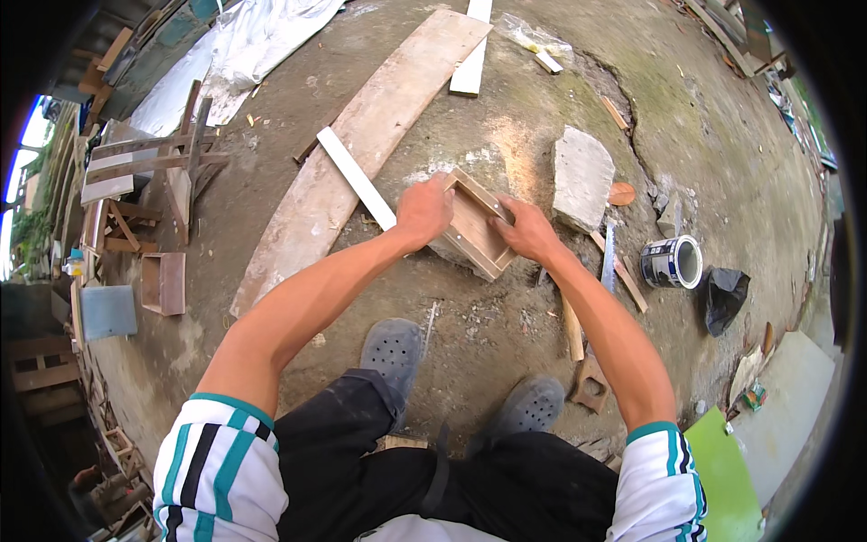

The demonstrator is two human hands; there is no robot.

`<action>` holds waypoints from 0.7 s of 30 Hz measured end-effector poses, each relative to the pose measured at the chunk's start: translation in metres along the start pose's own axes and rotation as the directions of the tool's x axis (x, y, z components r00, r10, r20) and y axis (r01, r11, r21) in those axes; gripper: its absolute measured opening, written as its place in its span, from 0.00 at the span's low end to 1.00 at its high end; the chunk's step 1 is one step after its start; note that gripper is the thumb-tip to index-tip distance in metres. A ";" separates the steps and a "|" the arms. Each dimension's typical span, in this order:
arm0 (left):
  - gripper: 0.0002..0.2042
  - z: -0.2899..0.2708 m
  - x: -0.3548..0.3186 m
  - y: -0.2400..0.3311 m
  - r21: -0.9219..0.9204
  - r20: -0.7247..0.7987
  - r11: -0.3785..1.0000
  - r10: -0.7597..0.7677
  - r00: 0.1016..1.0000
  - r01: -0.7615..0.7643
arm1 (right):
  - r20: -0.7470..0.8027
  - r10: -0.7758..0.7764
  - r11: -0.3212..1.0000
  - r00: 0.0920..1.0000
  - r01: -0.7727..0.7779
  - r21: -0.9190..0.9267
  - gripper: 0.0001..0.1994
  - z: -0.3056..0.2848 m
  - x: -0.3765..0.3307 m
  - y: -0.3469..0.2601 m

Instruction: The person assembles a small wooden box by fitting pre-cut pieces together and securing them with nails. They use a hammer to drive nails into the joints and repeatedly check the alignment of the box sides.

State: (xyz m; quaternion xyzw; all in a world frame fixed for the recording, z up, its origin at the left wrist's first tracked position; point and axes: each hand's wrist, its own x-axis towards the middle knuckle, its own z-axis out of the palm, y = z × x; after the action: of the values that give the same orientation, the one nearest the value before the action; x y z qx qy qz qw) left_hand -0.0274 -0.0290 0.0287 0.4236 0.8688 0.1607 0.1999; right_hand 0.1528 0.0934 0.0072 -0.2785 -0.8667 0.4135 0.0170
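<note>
The small wooden box sits on the dirt ground, tilted. The left hand grips its left corner; the right hand grips its right rim, equally near.

wooden box tan; shoes grey; sleeves white, teal-black striped

Two hands, one wooden box, one tin, perhaps two saws.

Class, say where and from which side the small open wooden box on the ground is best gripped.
Probably by its two opposite side walls, from above: the wooden box lies open side up, walls thin. The left hand and right hand already grip opposite rims.
</note>
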 end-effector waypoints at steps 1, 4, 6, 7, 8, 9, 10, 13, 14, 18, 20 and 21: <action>0.19 0.001 0.000 0.000 0.004 0.002 1.000 -0.012 1.000 0.012 | -0.006 -0.011 1.000 1.000 0.011 -0.006 0.23 0.001 0.000 0.002; 0.19 0.003 0.000 -0.001 0.016 0.003 0.999 -0.038 0.999 0.038 | -0.012 -0.025 0.999 1.000 0.024 -0.022 0.23 0.002 0.000 0.001; 0.19 0.003 0.000 0.001 0.017 0.001 0.999 -0.034 0.999 0.034 | -0.002 0.003 0.999 1.000 -0.003 -0.035 0.23 0.000 -0.001 -0.001; 0.19 0.003 0.000 0.001 0.028 0.000 0.999 -0.032 0.999 0.032 | 0.000 0.010 0.999 1.000 -0.010 -0.040 0.23 0.000 -0.001 -0.002; 0.19 0.004 -0.001 0.001 0.037 0.000 0.999 -0.030 1.000 0.030 | 0.002 0.018 0.999 1.000 -0.018 -0.046 0.23 0.001 -0.002 -0.003; 0.19 0.005 -0.001 0.001 0.046 0.001 0.999 -0.029 1.000 0.028 | 0.005 0.027 0.998 1.000 -0.027 -0.051 0.23 0.001 -0.003 -0.004; 0.19 0.005 -0.001 0.001 0.053 -0.004 0.998 -0.023 1.000 0.023 | 0.021 0.058 0.998 0.998 -0.057 -0.039 0.23 0.001 -0.003 -0.005; 0.17 0.004 0.000 0.000 0.060 -0.026 0.998 -0.001 1.000 0.003 | 0.043 0.102 0.994 0.994 -0.101 -0.036 0.22 -0.004 -0.003 -0.015; 0.16 0.004 0.000 0.000 0.056 -0.034 0.998 0.010 0.999 -0.009 | 0.032 0.090 0.995 0.995 -0.088 -0.052 0.22 -0.003 -0.003 -0.014; 0.16 0.005 0.003 0.003 0.061 -0.058 0.998 0.037 0.998 -0.033 | -0.007 0.087 0.984 0.996 -0.087 -0.156 0.19 -0.004 -0.003 -0.015; 0.16 0.001 0.008 0.000 0.084 -0.034 0.994 0.070 0.997 -0.067 | 0.028 0.111 0.949 0.993 -0.097 -0.299 0.18 -0.006 0.000 -0.021; 0.16 -0.001 0.010 -0.003 0.096 -0.022 0.992 0.083 0.996 -0.080 | 0.047 0.123 0.925 0.991 -0.097 -0.367 0.18 -0.006 0.002 -0.025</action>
State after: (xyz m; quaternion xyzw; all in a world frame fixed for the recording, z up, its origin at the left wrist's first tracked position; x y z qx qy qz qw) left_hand -0.0355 -0.0224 0.0261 0.4656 0.8599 0.1328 0.1617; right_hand 0.1410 0.0862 0.0293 -0.3104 -0.9114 0.2554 -0.0882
